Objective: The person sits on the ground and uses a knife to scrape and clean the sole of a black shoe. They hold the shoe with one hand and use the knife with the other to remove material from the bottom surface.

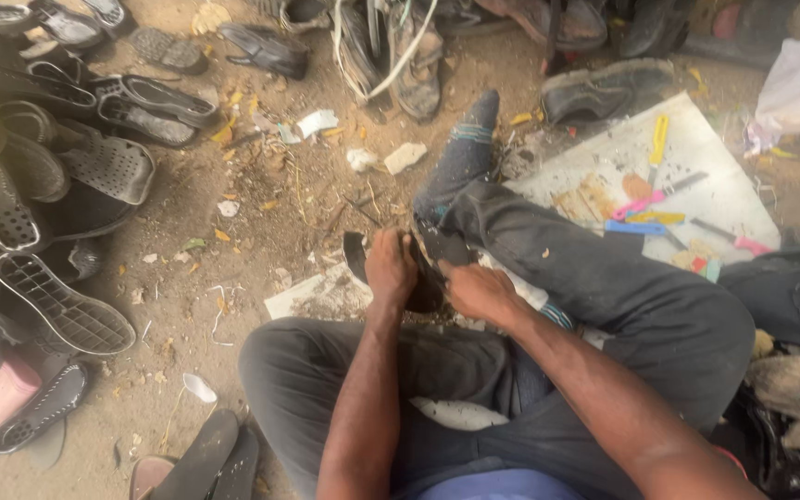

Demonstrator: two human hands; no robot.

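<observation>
I sit cross-legged on dirt ground, in dark grey trousers and a dark sock (pixel 467 148). My left hand (pixel 389 268) clasps the top of a black shoe (pixel 423 268) that rests by my shin. My right hand (pixel 476 292) grips the same shoe from the right side, fingers curled against it. Both hands cover most of the shoe, so only its dark edge shows. A piece of white paper (pixel 321 296) lies under and left of it.
A heap of black sandals and shoes (pixel 48 176) fills the left side, more shoes (pixel 400 46) lie along the top. A white board (pixel 696 185) at the right carries small knives and tools with yellow, pink and blue handles. Soles (pixel 201 458) lie at the bottom left.
</observation>
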